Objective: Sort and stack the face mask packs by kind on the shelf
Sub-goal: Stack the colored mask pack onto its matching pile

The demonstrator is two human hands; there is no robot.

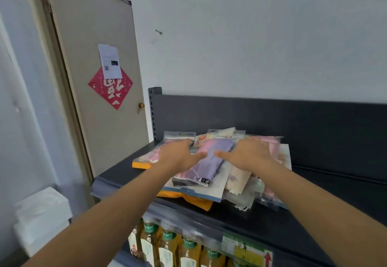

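Both hands, the left hand [179, 155] and right hand [249, 154], lay flat and unclenched, grasping nothing, on the mixed mask packs [209, 162] near the shelf's [314, 214] left end; the top purple pack [211, 157] was best lifted singly.

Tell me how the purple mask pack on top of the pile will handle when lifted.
The purple mask pack looks flat and thin, so probably light and floppy. Its glossy clear wrapper seems slippery, and it lies askew on the loose pile, so neighbours may slide.

Shelf [326, 199] lies bare right of the mask packs [211, 168]; back panel [272, 116] blocks behind.
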